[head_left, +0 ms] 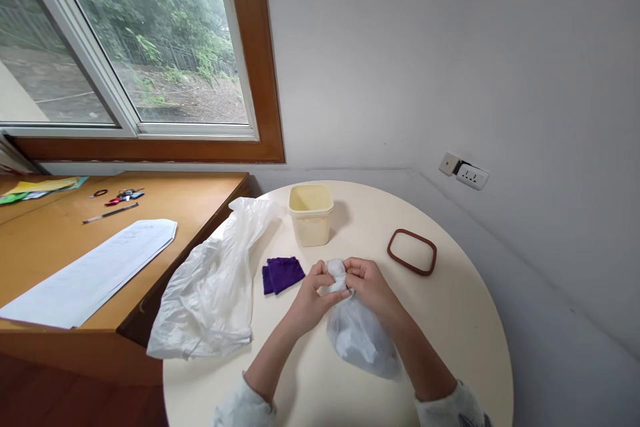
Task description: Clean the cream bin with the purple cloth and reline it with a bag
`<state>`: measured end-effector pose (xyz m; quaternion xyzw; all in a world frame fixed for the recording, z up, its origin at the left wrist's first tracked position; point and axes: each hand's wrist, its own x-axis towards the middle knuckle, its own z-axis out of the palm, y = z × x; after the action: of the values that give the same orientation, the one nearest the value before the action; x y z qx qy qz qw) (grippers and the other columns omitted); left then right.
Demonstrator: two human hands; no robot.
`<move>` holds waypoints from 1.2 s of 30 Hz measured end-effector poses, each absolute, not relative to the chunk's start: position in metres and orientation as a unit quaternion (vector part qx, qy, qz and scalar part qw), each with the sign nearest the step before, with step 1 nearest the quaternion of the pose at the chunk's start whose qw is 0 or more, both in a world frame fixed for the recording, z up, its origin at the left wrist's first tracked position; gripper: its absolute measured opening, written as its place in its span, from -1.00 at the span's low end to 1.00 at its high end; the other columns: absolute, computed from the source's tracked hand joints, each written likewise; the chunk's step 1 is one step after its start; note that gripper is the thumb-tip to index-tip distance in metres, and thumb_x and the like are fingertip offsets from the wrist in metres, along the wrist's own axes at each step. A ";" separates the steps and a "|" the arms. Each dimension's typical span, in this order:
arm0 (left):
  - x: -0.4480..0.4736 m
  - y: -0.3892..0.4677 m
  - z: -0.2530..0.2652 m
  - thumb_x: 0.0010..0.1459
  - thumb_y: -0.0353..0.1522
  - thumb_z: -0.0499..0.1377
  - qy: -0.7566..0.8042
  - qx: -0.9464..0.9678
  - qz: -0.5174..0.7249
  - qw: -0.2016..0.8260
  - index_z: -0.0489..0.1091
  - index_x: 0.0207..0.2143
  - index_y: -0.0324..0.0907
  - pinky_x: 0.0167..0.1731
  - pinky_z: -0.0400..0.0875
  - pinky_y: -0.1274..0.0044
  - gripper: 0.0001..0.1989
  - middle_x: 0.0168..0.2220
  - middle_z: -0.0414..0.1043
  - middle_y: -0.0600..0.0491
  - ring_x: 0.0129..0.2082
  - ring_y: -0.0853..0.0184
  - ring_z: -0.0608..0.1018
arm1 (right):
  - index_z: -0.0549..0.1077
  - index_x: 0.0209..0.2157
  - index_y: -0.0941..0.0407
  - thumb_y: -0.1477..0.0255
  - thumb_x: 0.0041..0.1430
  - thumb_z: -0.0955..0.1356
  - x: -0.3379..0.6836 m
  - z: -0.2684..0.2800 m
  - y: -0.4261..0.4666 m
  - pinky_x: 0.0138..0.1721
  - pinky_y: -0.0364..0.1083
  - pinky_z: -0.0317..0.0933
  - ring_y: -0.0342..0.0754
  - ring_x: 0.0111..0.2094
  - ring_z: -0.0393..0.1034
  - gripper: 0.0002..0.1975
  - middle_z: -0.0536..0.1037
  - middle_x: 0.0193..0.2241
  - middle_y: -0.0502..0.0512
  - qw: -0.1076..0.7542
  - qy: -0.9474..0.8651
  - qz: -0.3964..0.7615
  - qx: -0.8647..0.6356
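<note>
A whitish translucent plastic bag (363, 340) with pale contents lies on the round cream table (450, 360), its gathered neck pointing away from me. My left hand (317, 293) pinches the neck from the left, thumb stretched across it. From the right, my right hand (370, 283) has its fingers closed on the same bunched plastic. What fills the bag cannot be made out. Just left of my hands sits a folded purple cloth (284, 275). Behind them stands a cream square bin (313, 227), upright, with a brown rounded frame (411, 252) lying flat to the right.
A large crumpled white plastic bag (210, 293) spreads over the table's left side. On the wooden desk (200, 200) are papers (95, 273), a pen (110, 213) and scissors (125, 196). A wall with a socket (473, 176) rises behind the table.
</note>
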<state>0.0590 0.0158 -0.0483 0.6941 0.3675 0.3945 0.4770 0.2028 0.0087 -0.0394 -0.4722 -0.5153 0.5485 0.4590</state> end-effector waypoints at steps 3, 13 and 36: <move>0.058 0.014 -0.045 0.05 -0.25 0.18 0.307 0.636 0.418 0.571 0.28 -0.65 -0.24 -0.25 0.16 0.54 -0.68 -0.42 0.15 0.07 -0.30 0.34 0.28 | 0.47 -0.41 0.15 0.60 -0.16 0.23 0.205 -0.040 0.009 -0.36 -0.16 0.19 -0.13 -0.43 0.35 -0.75 0.49 -0.52 0.00 0.476 -0.561 0.464 -0.493; 0.048 0.018 -0.045 0.08 -0.16 0.12 0.287 0.659 0.391 0.574 0.28 -0.59 -0.24 -0.30 0.15 0.52 -0.65 -0.42 0.10 0.08 -0.36 0.36 0.25 | 0.47 -0.44 0.13 0.54 -0.07 0.19 0.201 -0.048 0.011 -0.35 -0.18 0.21 -0.09 -0.26 0.36 -0.75 0.51 -0.29 0.08 0.458 -0.611 0.363 -0.534; 0.052 0.018 -0.047 0.10 -0.16 0.11 0.297 0.549 0.477 0.618 0.33 -0.60 -0.24 -0.36 0.18 0.54 -0.64 -0.55 0.26 0.09 -0.47 0.39 0.29 | 0.16 -0.66 0.13 0.44 -0.07 0.22 0.222 -0.056 0.014 -0.59 -0.22 -0.14 -0.24 -0.61 -0.04 -0.83 0.11 -0.68 -0.13 0.449 -0.533 0.495 -0.519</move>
<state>0.0525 0.0180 -0.0474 0.5494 0.2970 0.4770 0.6184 0.2222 0.0143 -0.0556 -0.5191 -0.5330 0.4952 0.4485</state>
